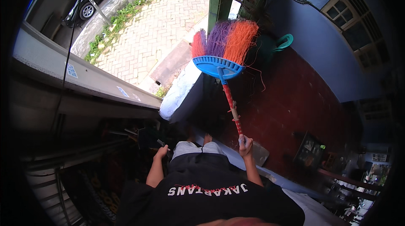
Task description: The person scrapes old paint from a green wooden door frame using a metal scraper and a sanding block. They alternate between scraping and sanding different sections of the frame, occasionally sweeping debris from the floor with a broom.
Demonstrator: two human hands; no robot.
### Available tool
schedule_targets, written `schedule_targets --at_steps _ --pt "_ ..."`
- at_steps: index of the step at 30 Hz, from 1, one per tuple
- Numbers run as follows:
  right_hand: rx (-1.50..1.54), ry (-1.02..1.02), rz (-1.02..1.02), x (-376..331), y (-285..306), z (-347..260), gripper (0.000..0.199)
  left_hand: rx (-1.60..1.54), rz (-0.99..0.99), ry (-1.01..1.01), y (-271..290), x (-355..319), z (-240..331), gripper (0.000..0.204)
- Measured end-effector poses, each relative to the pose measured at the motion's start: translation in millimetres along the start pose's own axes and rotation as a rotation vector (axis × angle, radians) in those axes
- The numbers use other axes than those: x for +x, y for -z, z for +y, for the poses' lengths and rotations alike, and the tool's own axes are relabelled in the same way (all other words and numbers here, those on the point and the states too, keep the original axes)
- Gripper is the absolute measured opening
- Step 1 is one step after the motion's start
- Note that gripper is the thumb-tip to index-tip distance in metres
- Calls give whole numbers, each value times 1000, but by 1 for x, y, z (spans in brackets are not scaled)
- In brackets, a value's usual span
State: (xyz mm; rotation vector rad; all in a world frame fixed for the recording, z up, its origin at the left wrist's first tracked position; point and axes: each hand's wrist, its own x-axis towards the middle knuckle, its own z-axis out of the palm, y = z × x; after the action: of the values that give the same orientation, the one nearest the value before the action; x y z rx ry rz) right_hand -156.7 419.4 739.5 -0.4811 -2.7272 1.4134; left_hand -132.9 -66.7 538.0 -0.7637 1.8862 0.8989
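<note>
My right hand (245,146) is wrapped round the lower end of a broom handle (233,110), which is red with pale spots and has a tan wrapping partway up. The broom is raised with its head away from me. Its blue plastic head (217,66) carries long bristles (228,40) in red, purple and orange, pointing up, with a few loose strands hanging at the right. My left hand (162,151) is closed near my left hip. A small dark, thin object (160,142) shows at its fingers, too small to name.
Behind the bristles rise green posts (220,0) tied with rope. A white low wall end (179,95) stands left of the broom. The red floor (291,91) spreads right, with a dark rack (309,149) on it. Beyond a metal rail (84,84) lie paving (143,36) and a parked car (86,11).
</note>
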Motion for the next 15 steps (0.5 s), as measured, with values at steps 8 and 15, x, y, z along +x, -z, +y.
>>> schedule_targets --at_steps 8,15 --pt "-76 -281 6 -50 -40 66 61 -144 23 -132 18 27 15 51" --pt "-115 -241 -92 -59 -36 69 60 -133 19 -187 11 13 40 46"
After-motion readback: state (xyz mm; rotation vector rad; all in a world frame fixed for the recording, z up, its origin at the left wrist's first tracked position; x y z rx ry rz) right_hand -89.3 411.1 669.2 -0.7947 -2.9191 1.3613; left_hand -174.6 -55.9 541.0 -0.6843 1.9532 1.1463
